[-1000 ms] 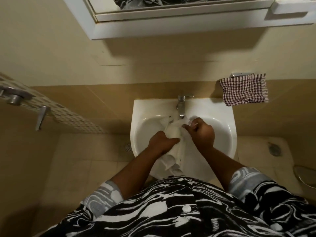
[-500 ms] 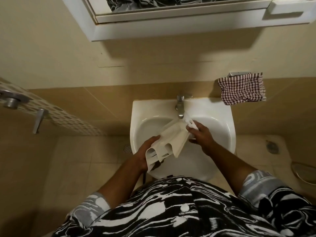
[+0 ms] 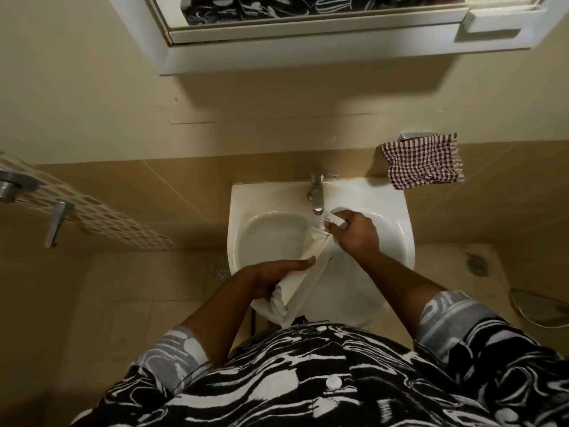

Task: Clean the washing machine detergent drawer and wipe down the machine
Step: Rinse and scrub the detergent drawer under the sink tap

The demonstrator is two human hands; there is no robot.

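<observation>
Head view: the fingers of the right hand were curled tightly round the far end of the white detergent drawer, just under the tap, while its near end was gripped by the left hand, fingers laid along its side. The drawer was held tilted over the bowl of the white sink, its near end past the front rim. A checked cloth was hung on the wall, right of the tap.

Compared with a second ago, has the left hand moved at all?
Yes. The left hand has slid away from the tap, toward the sink's front edge, down the drawer it holds.
</observation>
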